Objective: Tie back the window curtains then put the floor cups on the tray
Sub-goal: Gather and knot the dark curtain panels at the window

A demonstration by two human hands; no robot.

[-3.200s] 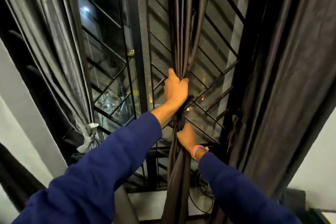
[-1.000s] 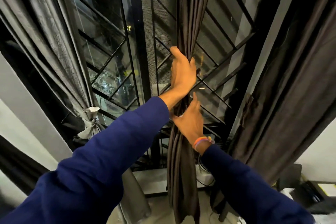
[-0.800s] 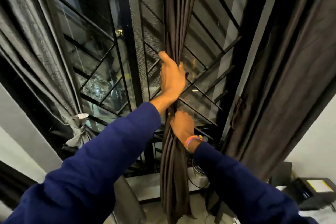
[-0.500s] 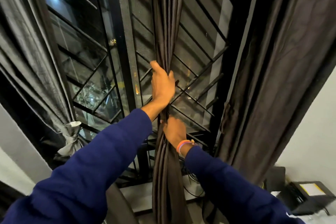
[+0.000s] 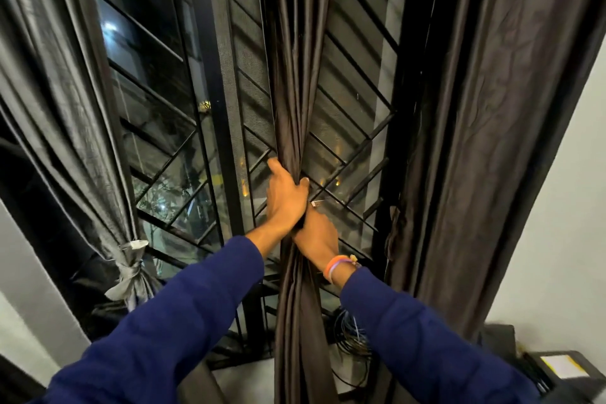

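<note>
Left hand (image 5: pixel 286 196): clenched around the gathered middle curtain (image 5: pixel 295 75), thumb on the left side, fingers wrapped to the right; it sits uppermost of the two hands.
Right hand (image 5: pixel 316 233): directly below the left hand and touching it, pressed against the right side of the same curtain bundle; its fingers are hidden behind the fabric and the left hand, so whether they grip cannot be told. Coloured bands (image 5: pixel 336 266) circle the wrist.
Sleeves: both arms are covered in dark blue fabric up to the wrists.
Middle curtain, position: hangs in front of the window grille (image 5: pixel 351 147), between the two hands at the narrowest point.
Middle curtain, axis: long axis runs vertically; folds fan out above the grip and hang loosely below it.
Left curtain (image 5: pixel 59 108): grey, drawn to the left side, bound low by a knotted tie (image 5: pixel 129 267).
Right curtain (image 5: pixel 492 125): dark, hanging straight beside the wall.
Cables (image 5: pixel 352 338): coiled on the sill, just right of the middle curtain.
</note>
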